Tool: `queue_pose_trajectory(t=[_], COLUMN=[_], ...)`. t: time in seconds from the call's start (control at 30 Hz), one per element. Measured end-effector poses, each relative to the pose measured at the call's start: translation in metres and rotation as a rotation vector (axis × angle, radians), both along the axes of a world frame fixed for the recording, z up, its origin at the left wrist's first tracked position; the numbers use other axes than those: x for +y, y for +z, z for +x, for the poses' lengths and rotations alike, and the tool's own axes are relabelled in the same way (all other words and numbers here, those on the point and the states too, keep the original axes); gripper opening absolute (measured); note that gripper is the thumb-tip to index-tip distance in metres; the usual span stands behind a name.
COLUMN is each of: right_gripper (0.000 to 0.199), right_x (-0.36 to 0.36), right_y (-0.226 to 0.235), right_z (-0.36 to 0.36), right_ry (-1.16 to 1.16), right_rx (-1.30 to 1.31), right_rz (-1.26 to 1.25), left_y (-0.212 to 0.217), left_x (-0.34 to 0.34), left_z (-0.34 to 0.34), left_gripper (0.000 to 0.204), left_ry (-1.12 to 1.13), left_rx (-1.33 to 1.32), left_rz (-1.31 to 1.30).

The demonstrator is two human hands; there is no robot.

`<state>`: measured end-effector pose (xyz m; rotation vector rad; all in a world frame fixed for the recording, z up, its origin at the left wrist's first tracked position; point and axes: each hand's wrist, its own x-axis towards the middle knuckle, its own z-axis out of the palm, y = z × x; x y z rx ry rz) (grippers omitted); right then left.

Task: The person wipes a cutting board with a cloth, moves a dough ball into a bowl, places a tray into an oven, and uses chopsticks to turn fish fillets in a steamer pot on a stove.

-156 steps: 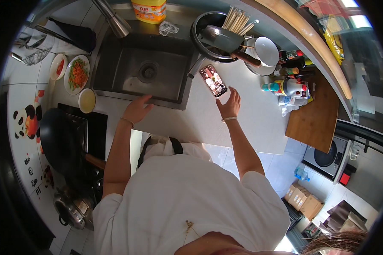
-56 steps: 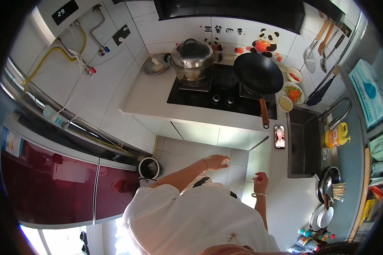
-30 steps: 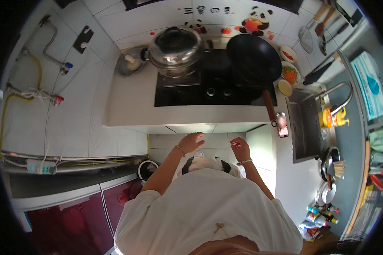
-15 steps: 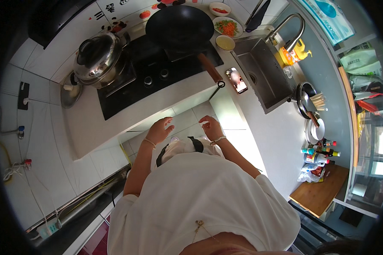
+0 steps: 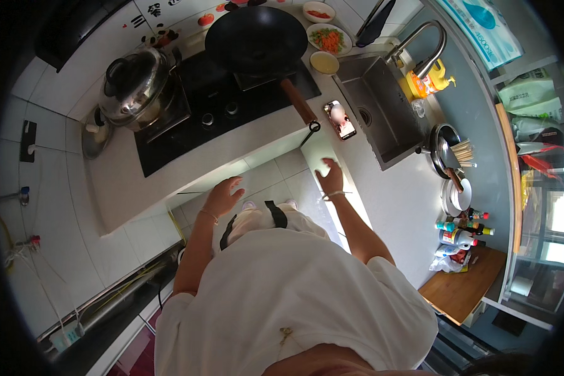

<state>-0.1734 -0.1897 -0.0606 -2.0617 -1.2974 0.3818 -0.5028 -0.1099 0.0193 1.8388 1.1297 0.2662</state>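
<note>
while both hover empty, right hand (image 5: 331, 178) nears phone (image 5: 339, 120).

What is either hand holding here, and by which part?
Nothing is held: the left hand and right hand are both open and empty, near the white counter.

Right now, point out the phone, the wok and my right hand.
phone (image 5: 339, 120), head view, middle of its screen.
wok (image 5: 255, 37), head view, inside of the black bowl.
right hand (image 5: 331, 179), head view, back of the hand.
</note>
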Motion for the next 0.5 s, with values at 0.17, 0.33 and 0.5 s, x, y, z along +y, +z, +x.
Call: queue_pose_trajectory(t=[0.17, 0.33, 0.5], right_gripper=[0.066, 0.075, 0.079], right_x=[0.058, 0.104, 0.127], right_y=[0.021, -0.014, -0.047], right_z=[0.073, 0.110, 0.121], right_ry=[-0.226, -0.234, -0.143], right_rx=[-0.205, -0.329, -0.385], right_rz=[-0.175, -0.068, -0.196], left_y=[0.010, 0.011, 0.010], left_x=[-0.013, -0.038, -0.062], left_z=[0.002, 0.006, 0.012], left_gripper=[0.037, 0.037, 0.036], left_ry=[0.054, 0.111, 0.159], left_rx=[0.106, 0.177, 0.225], left_rz=[-0.024, -0.054, -0.094])
